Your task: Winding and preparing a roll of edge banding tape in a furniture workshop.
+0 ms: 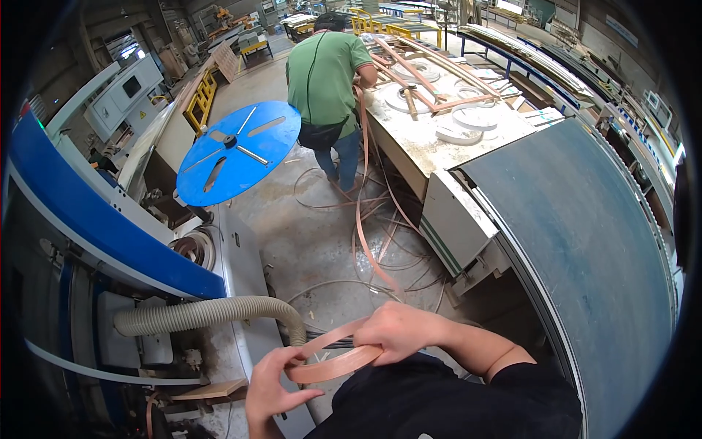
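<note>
A loose coil of pinkish wood-toned edge banding [336, 364] is stretched between my two hands, close to my body. My right hand [398, 331] is closed in a fist round its right end. At the left end, the curled fingers of my left hand [272, 384] hold the loop, while the thumb stands apart below it. Part of those fingers is hidden by the banding. A long strip [360, 223] of the same banding comes off the workbench, hangs to the floor and leads toward my right hand.
A person in a green shirt [325, 77] bends over a workbench [398, 135] with wooden frames, a hammer [410, 102] and white coils. Left stand a blue disc [241, 157], a blue-and-white machine [110, 212] and a ribbed hose [219, 314]. A conveyor belt [570, 212] is on the right. Loose strips litter the floor.
</note>
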`<state>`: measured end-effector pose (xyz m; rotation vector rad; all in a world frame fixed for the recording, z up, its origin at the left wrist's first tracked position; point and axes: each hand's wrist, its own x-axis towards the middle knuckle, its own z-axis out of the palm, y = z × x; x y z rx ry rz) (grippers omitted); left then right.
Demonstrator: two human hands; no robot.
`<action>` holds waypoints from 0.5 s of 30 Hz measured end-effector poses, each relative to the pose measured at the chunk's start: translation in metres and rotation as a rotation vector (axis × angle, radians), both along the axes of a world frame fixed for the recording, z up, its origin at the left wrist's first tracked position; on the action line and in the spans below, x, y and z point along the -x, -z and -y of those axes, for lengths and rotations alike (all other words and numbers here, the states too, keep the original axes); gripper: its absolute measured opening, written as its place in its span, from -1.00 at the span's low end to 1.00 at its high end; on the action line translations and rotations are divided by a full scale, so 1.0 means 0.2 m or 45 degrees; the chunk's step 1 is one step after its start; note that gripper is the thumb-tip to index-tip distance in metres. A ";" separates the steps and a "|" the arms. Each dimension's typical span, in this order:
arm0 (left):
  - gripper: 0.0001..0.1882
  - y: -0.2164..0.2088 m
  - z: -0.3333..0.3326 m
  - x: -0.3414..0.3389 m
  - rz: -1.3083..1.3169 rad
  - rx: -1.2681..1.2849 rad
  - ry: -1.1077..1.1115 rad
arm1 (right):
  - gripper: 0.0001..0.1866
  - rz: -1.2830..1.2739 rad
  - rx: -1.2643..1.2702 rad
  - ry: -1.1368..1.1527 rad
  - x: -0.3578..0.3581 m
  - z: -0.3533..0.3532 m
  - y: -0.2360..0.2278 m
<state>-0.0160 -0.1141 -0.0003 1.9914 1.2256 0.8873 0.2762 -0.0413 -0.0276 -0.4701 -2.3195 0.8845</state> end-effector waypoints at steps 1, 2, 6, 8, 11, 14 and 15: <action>-0.33 -0.02 0.01 -0.04 -0.112 -0.048 0.021 | -0.77 0.028 -0.049 0.012 0.02 0.01 -0.02; -0.27 -0.03 0.03 -0.08 -0.222 -0.097 0.037 | -0.78 0.060 -0.099 0.017 0.04 0.02 -0.04; -0.50 0.00 0.06 -0.14 -0.384 -0.196 0.075 | -0.77 0.111 -0.100 -0.009 0.08 0.05 -0.05; -0.59 0.00 0.06 -0.13 -0.307 -0.251 0.053 | -0.75 -0.016 0.053 -0.078 0.08 0.05 -0.05; -0.57 0.02 0.08 -0.02 -0.259 -0.228 0.123 | -0.71 -0.100 0.088 -0.077 0.03 0.04 -0.04; -0.52 0.02 0.08 0.07 -0.189 -0.286 0.149 | -0.70 -0.094 0.174 -0.119 -0.03 0.00 0.05; -0.50 0.02 0.08 0.10 -0.108 -0.246 0.136 | -0.70 -0.094 0.175 -0.121 -0.04 0.00 0.07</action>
